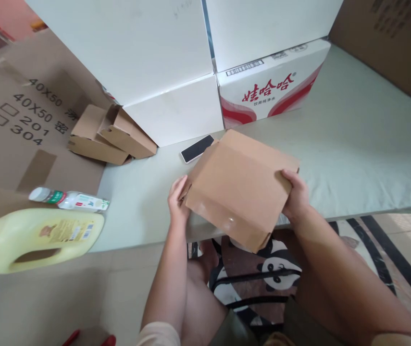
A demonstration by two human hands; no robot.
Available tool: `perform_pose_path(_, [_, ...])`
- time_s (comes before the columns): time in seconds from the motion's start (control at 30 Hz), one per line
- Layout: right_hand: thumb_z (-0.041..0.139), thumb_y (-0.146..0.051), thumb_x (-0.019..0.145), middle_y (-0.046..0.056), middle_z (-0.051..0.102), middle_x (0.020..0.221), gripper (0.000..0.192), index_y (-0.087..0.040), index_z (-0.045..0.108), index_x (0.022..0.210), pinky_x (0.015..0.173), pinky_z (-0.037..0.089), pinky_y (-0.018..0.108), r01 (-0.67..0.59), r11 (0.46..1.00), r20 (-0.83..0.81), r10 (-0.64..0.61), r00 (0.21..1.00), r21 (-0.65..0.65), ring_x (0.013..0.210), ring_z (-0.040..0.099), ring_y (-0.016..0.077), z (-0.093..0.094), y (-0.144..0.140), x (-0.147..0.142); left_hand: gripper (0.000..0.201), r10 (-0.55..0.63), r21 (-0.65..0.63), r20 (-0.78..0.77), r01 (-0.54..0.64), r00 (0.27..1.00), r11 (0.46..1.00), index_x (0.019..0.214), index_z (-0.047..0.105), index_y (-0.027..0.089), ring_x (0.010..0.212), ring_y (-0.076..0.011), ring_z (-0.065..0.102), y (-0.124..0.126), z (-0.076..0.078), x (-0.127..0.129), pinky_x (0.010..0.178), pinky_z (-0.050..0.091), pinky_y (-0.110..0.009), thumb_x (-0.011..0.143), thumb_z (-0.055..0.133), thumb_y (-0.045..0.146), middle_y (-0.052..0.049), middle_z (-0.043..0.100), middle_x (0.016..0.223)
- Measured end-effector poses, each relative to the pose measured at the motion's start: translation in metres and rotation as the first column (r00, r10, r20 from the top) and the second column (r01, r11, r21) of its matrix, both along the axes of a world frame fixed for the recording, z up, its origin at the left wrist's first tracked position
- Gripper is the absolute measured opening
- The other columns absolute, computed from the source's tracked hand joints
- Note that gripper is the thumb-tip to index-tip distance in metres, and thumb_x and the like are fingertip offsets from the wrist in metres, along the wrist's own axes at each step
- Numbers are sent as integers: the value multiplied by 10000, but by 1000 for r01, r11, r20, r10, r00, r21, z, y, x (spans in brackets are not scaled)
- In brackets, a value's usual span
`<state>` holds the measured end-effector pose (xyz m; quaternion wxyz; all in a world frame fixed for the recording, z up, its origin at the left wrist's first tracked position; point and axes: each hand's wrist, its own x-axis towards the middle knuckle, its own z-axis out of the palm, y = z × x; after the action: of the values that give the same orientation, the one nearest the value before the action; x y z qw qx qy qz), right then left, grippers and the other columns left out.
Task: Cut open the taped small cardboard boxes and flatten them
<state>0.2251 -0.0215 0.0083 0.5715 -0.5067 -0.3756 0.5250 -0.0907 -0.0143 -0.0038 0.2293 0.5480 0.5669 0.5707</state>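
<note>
Between my two hands is a brown cardboard box [241, 178], tilted, its near edge reaching past the front of the covered table. My left hand [178, 197] grips its left side, with the fingers partly hidden by the box. On the right side, my right hand [295, 194] holds the edge with the thumb on top; its other fingers are hidden underneath. Just beyond the box's left corner lies a phone [197, 149] with a dark screen, partly covered by the box.
Two small cardboard boxes [113, 134] lean at the left by a large printed carton [28, 110]. A plastic bottle [70, 199] and a pale yellow jug [71, 235] are at the left edge. White cartons [176, 110] and a red-and-white carton [273, 91] line the back of the green-covered table [364, 144].
</note>
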Motion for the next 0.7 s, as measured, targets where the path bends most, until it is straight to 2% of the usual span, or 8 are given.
perform_pose_path(0.1, [559,-692,784,94,723,843,509,-237,674,980,688,608,474,-13,999,-98,9,995,-36,805,718,308,-1,1,10,363,-50,-13,-178,48,983,999,1117,800,266,1231,-299,641,0,1,-7,1068,514,-431,772,775,379,-109,653,1323])
perform_pose_path(0.2, [631,-624,762,88,741,891,456,-239,661,1006,696,612,476,32,993,-192,-53,980,-115,828,723,312,1,4,12,336,-124,-82,-244,108,962,991,1113,804,265,1217,-301,644,0,1,-14,1023,543,-435,793,741,347,-124,632,1348])
perform_pose_path(0.27, [662,-607,755,78,745,894,446,-242,644,1012,687,616,461,67,985,-213,-100,972,-158,828,725,303,1,5,9,331,-158,-124,-233,132,959,983,1102,807,268,1228,-303,637,1,1,-18,1038,535,-441,786,743,344,-119,629,1355])
perform_pose_path(0.33, [695,-606,752,64,744,864,436,-248,636,994,666,617,429,51,985,-176,-80,981,-166,811,723,284,0,6,6,326,-156,-151,-196,128,968,980,1076,811,265,1232,-305,633,0,2,-20,1067,517,-445,766,763,351,-113,643,1330])
perform_pose_path(0.47, [833,-484,664,62,757,870,423,-245,657,966,610,610,361,-143,958,-134,112,985,-248,763,716,242,-1,0,2,333,-18,-131,-86,7,996,991,1016,812,258,1199,-307,643,2,4,-26,1093,494,-436,704,812,374,-96,665,1248])
perform_pose_path(0.53, [853,-443,635,70,765,917,441,-242,663,978,593,604,354,-188,944,-161,148,976,-271,768,717,241,3,-5,2,349,43,-106,-66,-50,997,993,999,806,259,1192,-310,639,4,4,-27,1088,494,-436,669,830,372,-90,655,1247])
perform_pose_path(0.63, [827,-436,659,67,764,970,402,-257,657,977,647,609,369,-106,971,-202,62,977,-214,839,725,256,12,-12,9,427,37,-47,-79,-41,996,998,1067,773,250,1254,-311,598,9,2,-24,1115,465,-431,664,833,377,-105,626,1296])
perform_pose_path(0.7, [816,-452,675,45,741,863,350,-267,642,916,577,576,338,-7,979,-202,-35,979,-205,730,698,221,18,-17,19,486,10,-20,-28,-10,1000,1000,1181,715,237,1286,-295,580,10,0,-19,1119,458,-422,732,788,410,-123,599,1349])
